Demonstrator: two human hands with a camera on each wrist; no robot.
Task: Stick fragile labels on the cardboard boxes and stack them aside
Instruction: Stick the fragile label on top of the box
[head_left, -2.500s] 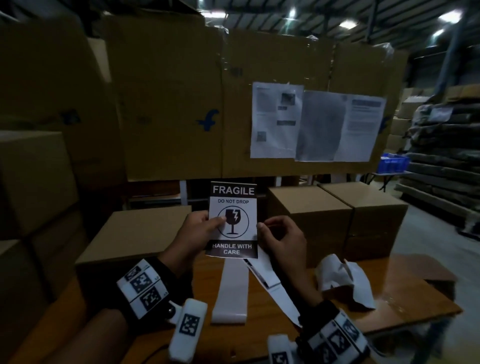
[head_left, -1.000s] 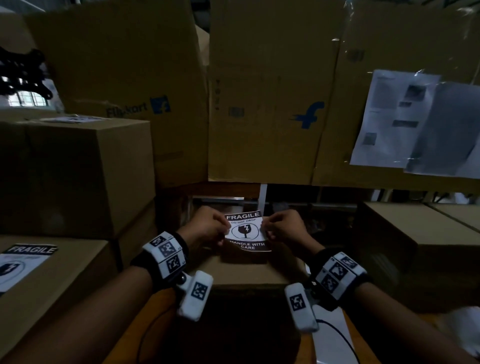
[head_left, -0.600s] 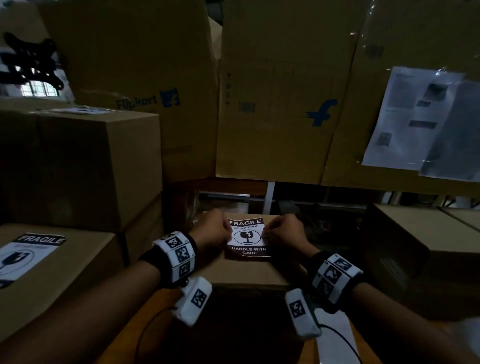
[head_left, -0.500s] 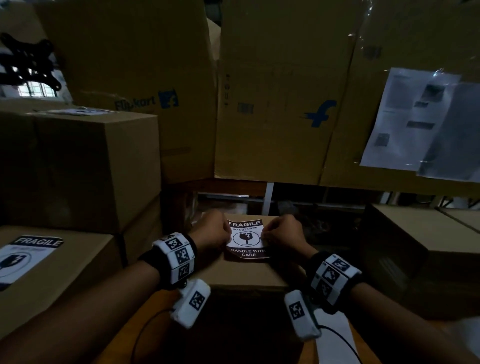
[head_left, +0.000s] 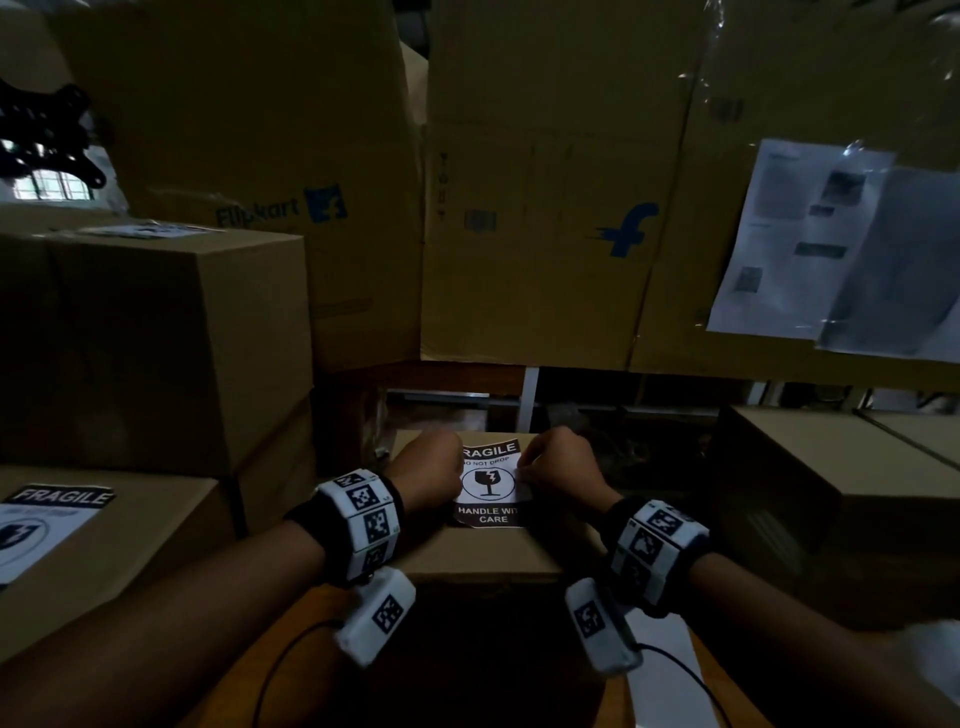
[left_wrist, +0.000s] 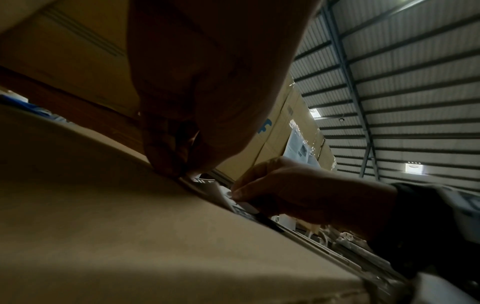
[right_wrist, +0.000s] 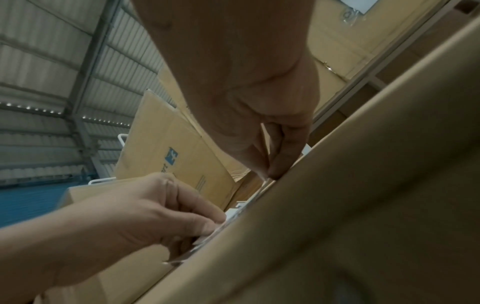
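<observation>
While both hands (head_left: 491, 470) pinch the FRAGILE label (head_left: 487, 486) on a cardboard box (head_left: 483, 551), Flipkart cartons (head_left: 260, 156) behind

Black wristbands (head_left: 310, 525) carry white square-coded marker blocks (head_left: 366, 522).

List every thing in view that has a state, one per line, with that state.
fragile label: flat on the box top, both side edges pinched.
cardboard box: closed, on the table, label on its top.
left hand: fingers curled, pinching the label's left edge.
right hand: fingers curled, pinching the label's right edge.
labelled box: closed, fragile label stuck on top, at left.
upper stacked box: closed, resting on other boxes.
</observation>
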